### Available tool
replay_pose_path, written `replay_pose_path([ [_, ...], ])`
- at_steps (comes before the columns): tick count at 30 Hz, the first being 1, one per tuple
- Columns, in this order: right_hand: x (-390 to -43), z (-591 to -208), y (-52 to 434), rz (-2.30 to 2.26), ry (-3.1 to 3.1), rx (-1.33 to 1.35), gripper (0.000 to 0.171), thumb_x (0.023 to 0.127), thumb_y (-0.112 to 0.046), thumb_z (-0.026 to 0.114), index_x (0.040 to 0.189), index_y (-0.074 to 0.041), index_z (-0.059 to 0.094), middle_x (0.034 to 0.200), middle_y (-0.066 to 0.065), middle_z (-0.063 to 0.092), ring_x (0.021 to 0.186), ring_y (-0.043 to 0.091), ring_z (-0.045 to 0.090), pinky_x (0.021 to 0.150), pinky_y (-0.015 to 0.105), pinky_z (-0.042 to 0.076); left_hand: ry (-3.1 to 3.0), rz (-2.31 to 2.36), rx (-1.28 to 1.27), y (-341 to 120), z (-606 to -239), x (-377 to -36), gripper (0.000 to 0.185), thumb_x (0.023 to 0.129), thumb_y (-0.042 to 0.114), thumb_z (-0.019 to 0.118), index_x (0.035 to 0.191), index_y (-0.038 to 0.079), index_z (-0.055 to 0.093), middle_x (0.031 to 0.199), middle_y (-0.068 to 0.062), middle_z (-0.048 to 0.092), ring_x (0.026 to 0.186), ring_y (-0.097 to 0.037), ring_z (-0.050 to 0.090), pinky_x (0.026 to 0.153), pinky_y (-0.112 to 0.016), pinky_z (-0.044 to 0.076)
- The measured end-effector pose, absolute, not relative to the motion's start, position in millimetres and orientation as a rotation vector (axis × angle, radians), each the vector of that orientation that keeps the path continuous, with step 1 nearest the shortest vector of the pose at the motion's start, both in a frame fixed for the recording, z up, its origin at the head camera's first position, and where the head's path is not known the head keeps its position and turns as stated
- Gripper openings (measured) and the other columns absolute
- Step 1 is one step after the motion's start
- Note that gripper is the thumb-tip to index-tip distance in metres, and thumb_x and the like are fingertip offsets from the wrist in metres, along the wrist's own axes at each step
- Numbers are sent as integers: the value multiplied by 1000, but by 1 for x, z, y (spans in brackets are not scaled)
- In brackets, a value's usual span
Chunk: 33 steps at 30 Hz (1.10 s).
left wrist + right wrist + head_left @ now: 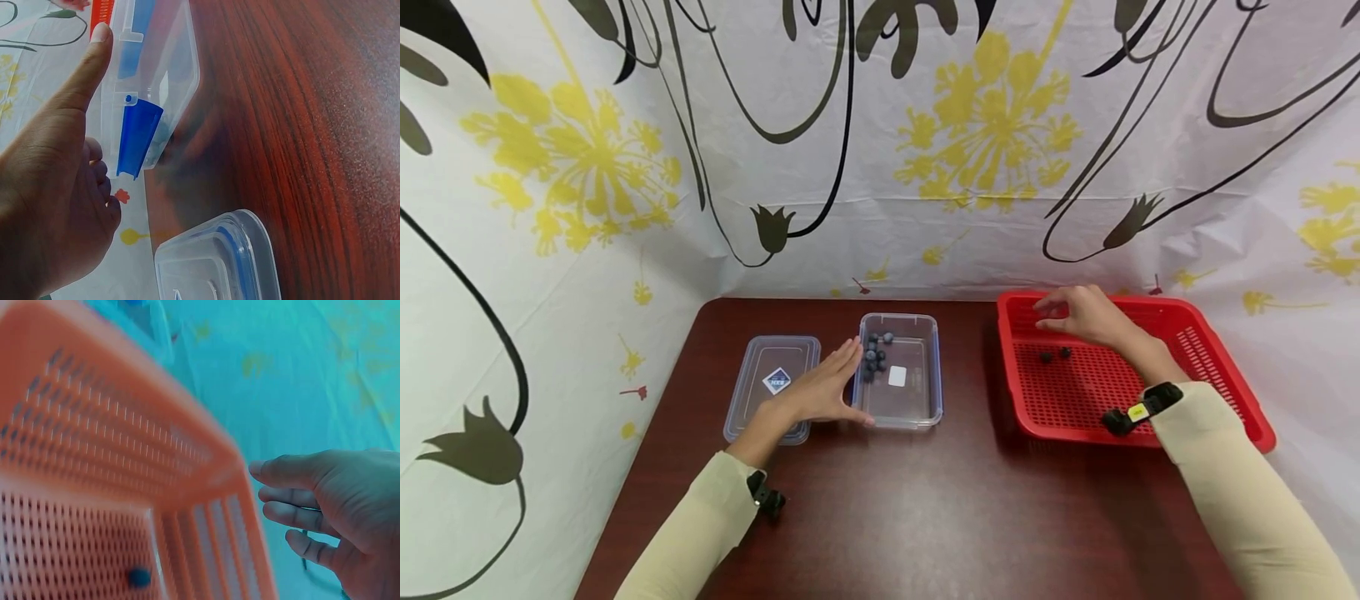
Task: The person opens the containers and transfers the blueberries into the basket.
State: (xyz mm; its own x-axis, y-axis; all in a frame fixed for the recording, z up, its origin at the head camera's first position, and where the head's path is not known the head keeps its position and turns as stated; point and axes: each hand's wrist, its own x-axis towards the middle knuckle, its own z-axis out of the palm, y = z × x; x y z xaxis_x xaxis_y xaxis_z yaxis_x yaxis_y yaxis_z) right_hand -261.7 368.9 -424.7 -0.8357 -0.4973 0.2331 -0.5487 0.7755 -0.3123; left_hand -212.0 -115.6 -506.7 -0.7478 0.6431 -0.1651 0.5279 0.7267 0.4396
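Note:
A clear plastic container stands mid-table with several blueberries in its far left corner. My left hand rests flat against the container's left wall, fingers straight; the left wrist view shows its thumb beside the container and its blue clasp. A red perforated basket sits at the right with two blueberries on its floor. My right hand hovers over the basket's far left part, fingers loosely bent, holding nothing. The right wrist view shows one blueberry in the basket.
The container's clear lid with a blue label lies left of the container, partly under my left wrist. A floral cloth walls in the dark wooden table on the back and sides.

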Motion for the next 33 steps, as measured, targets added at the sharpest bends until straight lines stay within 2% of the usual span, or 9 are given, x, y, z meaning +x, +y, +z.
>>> replay_pose_path([
  [4,-261,-418,338,591,-2792,897,24,84,-10,90,105,0,82,102,14,80,91,32,76,76,52,58,2625,528,916,-116,-508,-214,136,81,73,79,170,3,3,178,-11,-8,165,-27,-5,132,-49,10],
  [5,-261,-417,331,598,-2792,911,24,84,-10,89,106,-1,82,103,14,80,85,30,75,73,49,58,2626,526,916,-116,-509,-214,136,81,73,79,170,4,3,178,-11,-8,165,-27,-5,132,-48,10],
  [11,-262,-423,285,701,-2825,988,25,86,-10,88,110,-4,82,104,12,80,76,23,69,68,38,53,2623,526,913,-116,-509,-215,137,80,75,78,170,5,2,179,-9,-8,165,-25,-5,132,-48,10],
  [19,-268,-440,226,784,-2815,1107,25,86,-10,88,109,-3,82,105,14,80,94,28,75,83,48,61,2625,545,915,-117,-510,-215,137,80,75,78,170,4,4,179,-10,-8,165,-26,-5,132,-49,10],
  [27,-275,-463,183,863,-2813,1182,27,85,-12,89,109,-1,82,103,13,80,82,19,75,74,35,63,2625,518,901,-117,-509,-214,137,79,78,77,170,5,3,179,-9,-8,165,-25,-5,132,-48,12],
  [33,-276,-482,158,868,-2876,1181,26,86,-10,88,108,2,81,97,13,81,81,16,76,76,32,63,2622,499,902,-116,-508,-213,136,80,77,76,170,5,3,179,-8,-9,165,-24,-5,132,-48,12],
])
